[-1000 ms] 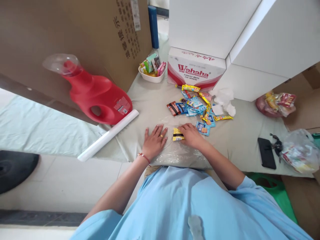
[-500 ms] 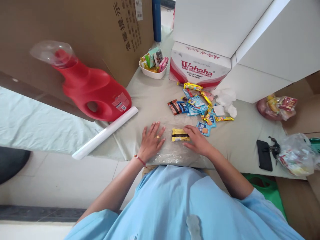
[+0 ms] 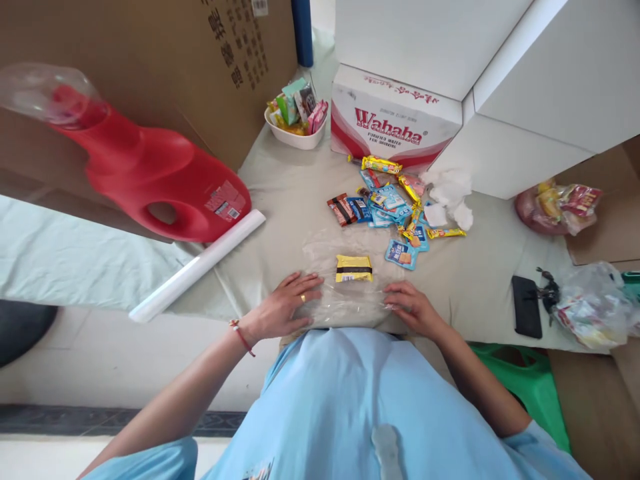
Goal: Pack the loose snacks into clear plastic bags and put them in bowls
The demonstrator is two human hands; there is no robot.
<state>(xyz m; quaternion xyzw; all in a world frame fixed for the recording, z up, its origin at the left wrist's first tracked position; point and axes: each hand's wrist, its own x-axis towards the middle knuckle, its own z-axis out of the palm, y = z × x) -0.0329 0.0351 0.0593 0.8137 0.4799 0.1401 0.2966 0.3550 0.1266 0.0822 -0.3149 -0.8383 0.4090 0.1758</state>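
Note:
A yellow snack packet (image 3: pixel 354 269) with a dark band lies flat on a sheet of clear plastic film (image 3: pixel 330 308). My left hand (image 3: pixel 290 303) rests at the film's left edge, fingers stretched out and a ring on one of them. At the right edge is my right hand (image 3: pixel 413 307), its fingers slightly bent and apart, touching the film. Neither hand touches the packet. Beyond the film lies a loose pile of small snacks: blue packets (image 3: pixel 401 254), a brown packet (image 3: pixel 341 210) and yellow-wrapped sticks (image 3: pixel 381 165).
A white roll (image 3: pixel 197 267) lies beside a large red bottle (image 3: pixel 170 180) on the left. Behind are a white bowl of snacks (image 3: pixel 297 139) and a Wahaha carton (image 3: pixel 395 127). Crumpled tissues (image 3: pixel 450 193), a phone (image 3: pixel 527 307), keys (image 3: pixel 549 293) and a plastic bag (image 3: pixel 595 307) are on the right.
My right hand has let go of the yellow packet and drawn back to the film's right edge. My left hand has shifted toward me and left, to the film's left edge.

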